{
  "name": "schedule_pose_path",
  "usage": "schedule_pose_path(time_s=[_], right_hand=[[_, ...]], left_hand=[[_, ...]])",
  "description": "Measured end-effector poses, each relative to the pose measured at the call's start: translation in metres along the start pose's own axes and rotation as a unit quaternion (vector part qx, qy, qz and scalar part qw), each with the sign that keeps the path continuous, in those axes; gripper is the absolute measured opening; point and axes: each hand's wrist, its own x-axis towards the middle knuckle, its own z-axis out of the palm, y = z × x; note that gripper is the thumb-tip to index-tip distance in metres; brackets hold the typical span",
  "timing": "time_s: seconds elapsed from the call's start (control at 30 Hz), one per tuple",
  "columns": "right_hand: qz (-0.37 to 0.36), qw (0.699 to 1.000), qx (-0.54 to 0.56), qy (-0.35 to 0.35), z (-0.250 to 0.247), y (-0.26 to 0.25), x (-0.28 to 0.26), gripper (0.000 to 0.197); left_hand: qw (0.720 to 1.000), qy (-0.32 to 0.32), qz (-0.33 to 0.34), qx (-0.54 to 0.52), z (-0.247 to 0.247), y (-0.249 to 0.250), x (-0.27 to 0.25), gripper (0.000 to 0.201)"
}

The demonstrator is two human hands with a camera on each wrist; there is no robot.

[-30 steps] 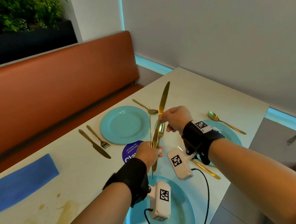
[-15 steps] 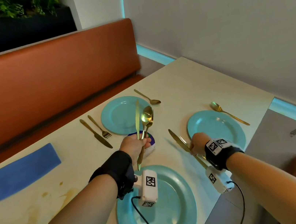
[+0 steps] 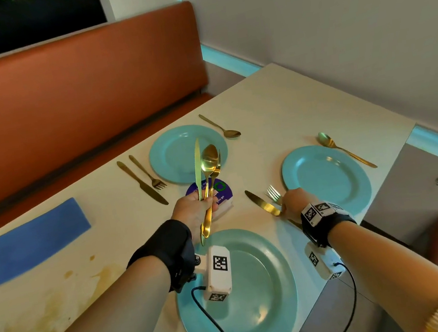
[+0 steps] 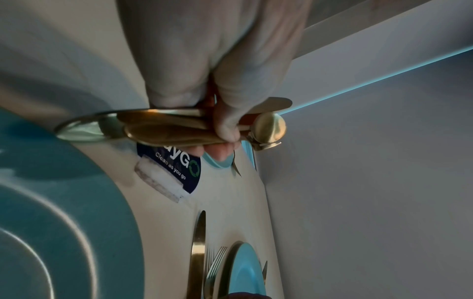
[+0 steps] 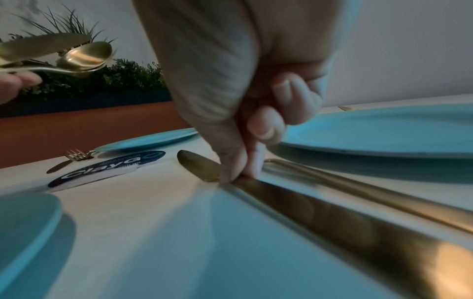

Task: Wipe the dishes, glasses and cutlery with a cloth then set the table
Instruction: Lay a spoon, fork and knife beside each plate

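Observation:
My left hand (image 3: pixel 204 207) is raised above the table and grips a bundle of gold cutlery (image 3: pixel 207 173), a knife, spoon and fork pointing up; the left wrist view shows fingers curled round the handles (image 4: pixel 166 127). My right hand (image 3: pixel 283 207) is down on the table left of the right teal plate (image 3: pixel 327 178). Its thumb and forefinger pinch a gold knife (image 3: pixel 260 202) that lies flat, also seen in the right wrist view (image 5: pixel 320 212). A gold fork (image 3: pixel 273 193) lies beside that knife, between it and the plate.
A near teal plate (image 3: pixel 261 301) sits under my left wrist. The far plate (image 3: pixel 171 156) has a knife (image 3: pixel 142 183), fork (image 3: pixel 148 173) and spoon (image 3: pixel 220 127) beside it. A spoon (image 3: pixel 343 148) lies right of the right plate. Blue cloth (image 3: pixel 33 242) at left, round purple sticker (image 3: pixel 223 192) in the middle, yellow stains (image 3: pixel 48 305).
My right hand carried a knife and fork from the bundle down to the table left of the right plate. My left hand drew back a little with the rest.

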Motion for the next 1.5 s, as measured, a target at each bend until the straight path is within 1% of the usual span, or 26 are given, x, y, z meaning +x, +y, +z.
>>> schedule_pose_path(time_s=[0.1, 0.3, 0.4, 0.47, 0.53, 0.6, 0.63, 0.67, 0.73, 0.87, 0.97, 1.03, 1.07, 1.1, 1.13, 1.17, 1.27, 1.37, 1.43, 1.5], right_hand=[[0.012, 1.000, -0.001, 0.019, 0.000, 0.001, -0.002, 0.023], [0.030, 0.999, -0.006, 0.018, -0.004, -0.005, -0.008, 0.025], [0.040, 0.999, 0.022, 0.029, -0.014, -0.013, -0.018, 0.023], [0.019, 0.995, 0.078, 0.053, -0.028, -0.023, -0.029, 0.028], [-0.030, 0.977, 0.200, 0.064, -0.043, -0.038, -0.046, 0.030], [-0.071, 0.943, 0.325, 0.034, -0.057, -0.056, -0.067, 0.026], [-0.085, 0.931, 0.356, 0.019, -0.063, -0.065, -0.077, 0.027], [-0.093, 0.923, 0.372, 0.010, -0.065, -0.072, -0.085, 0.029], [-0.096, 0.914, 0.394, 0.012, -0.069, -0.082, -0.099, 0.030], [-0.073, 0.902, 0.425, 0.024, -0.061, -0.085, -0.117, 0.024], [-0.061, 0.877, 0.477, 0.018, -0.049, -0.083, -0.128, 0.020], [-0.044, 0.846, 0.531, 0.025, -0.041, -0.082, -0.135, 0.016], [-0.036, 0.833, 0.552, 0.031, -0.037, -0.082, -0.137, 0.016], [-0.031, 0.825, 0.563, 0.036, -0.034, -0.082, -0.139, 0.018], [-0.030, 0.827, 0.561, 0.036, -0.030, -0.082, -0.142, 0.019], [-0.034, 0.834, 0.550, 0.031, -0.028, -0.082, -0.144, 0.020], [-0.061, 0.874, 0.482, -0.009, -0.018, -0.091, -0.154, 0.022], [-0.102, 0.921, 0.369, -0.067, -0.009, -0.107, -0.168, 0.023], [-0.141, 0.939, 0.295, -0.103, -0.002, -0.122, -0.177, 0.025], [-0.172, 0.948, 0.237, -0.125, 0.011, -0.137, -0.183, 0.019]], left_hand=[[1.000, -0.003, 0.005, -0.003, -0.001, 0.000, 0.000, 0.014], [1.000, -0.008, 0.008, -0.005, -0.005, -0.001, -0.001, 0.015], [1.000, -0.010, 0.004, -0.013, -0.007, -0.004, -0.002, 0.015], [1.000, -0.013, 0.000, -0.019, -0.009, -0.006, -0.005, 0.014], [0.999, -0.019, -0.007, -0.025, -0.009, -0.005, -0.012, 0.013], [0.999, -0.034, -0.009, -0.032, -0.008, -0.005, -0.021, 0.012], [0.999, -0.044, -0.006, -0.030, -0.007, -0.004, -0.027, 0.012], [0.998, -0.054, 0.000, -0.024, -0.005, -0.003, -0.033, 0.013], [0.997, -0.071, 0.011, -0.014, -0.003, -0.002, -0.044, 0.016], [0.996, -0.090, 0.023, -0.011, -0.004, -0.008, -0.064, 0.019], [0.993, -0.109, 0.020, -0.031, -0.007, -0.015, -0.078, 0.016], [0.994, -0.098, 0.009, -0.043, -0.011, -0.020, -0.085, 0.014], [0.996, -0.081, 0.006, -0.045, -0.014, -0.022, -0.087, 0.017], [0.998, -0.057, 0.009, -0.041, -0.018, -0.025, -0.090, 0.018], [0.999, -0.030, 0.022, -0.018, -0.024, -0.027, -0.092, 0.018], [0.999, -0.007, 0.039, 0.016, -0.031, -0.029, -0.096, 0.018], [0.986, 0.044, 0.097, 0.127, -0.058, -0.033, -0.107, 0.021], [0.976, 0.094, 0.122, 0.152, -0.082, -0.037, -0.117, 0.022], [0.965, 0.139, 0.133, 0.177, -0.095, -0.042, -0.124, 0.024], [0.956, 0.171, 0.131, 0.201, -0.105, -0.053, -0.131, 0.025]])
